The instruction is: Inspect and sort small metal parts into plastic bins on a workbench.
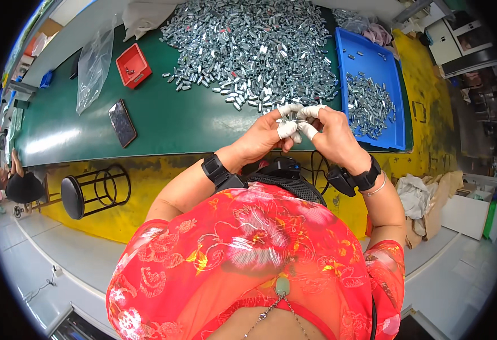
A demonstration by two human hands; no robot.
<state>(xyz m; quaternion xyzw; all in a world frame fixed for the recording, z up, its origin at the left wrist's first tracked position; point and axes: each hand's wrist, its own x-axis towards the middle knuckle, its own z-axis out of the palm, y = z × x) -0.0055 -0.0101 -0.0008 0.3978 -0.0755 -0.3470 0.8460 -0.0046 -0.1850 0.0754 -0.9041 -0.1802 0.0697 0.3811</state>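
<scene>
My left hand (pixel 258 137) and my right hand (pixel 337 137) meet over the near edge of a green table (pixel 174 127). White coverings wrap several fingertips on both. The fingers of each hand are pinched together around a small silvery metal piece (pixel 295 117), mostly hidden by the fingertips. Just beyond my hands spreads a large heap of small silvery metal cylinders (pixel 259 51), with a few red bits among them. To the right of my right hand lies a shallow blue tray (pixel 368 63) with a smaller pile of the same metal cylinders (pixel 367 105) in it.
On the table's left are a red bin (pixel 138 79) with a few pieces inside, a dark phone (pixel 122 123) and a clear plastic bag (pixel 95 71). A round black stool (pixel 72 197) stands below left. Another person (pixel 22 187) is at the far left. White cloth (pixel 415 195) hangs at right.
</scene>
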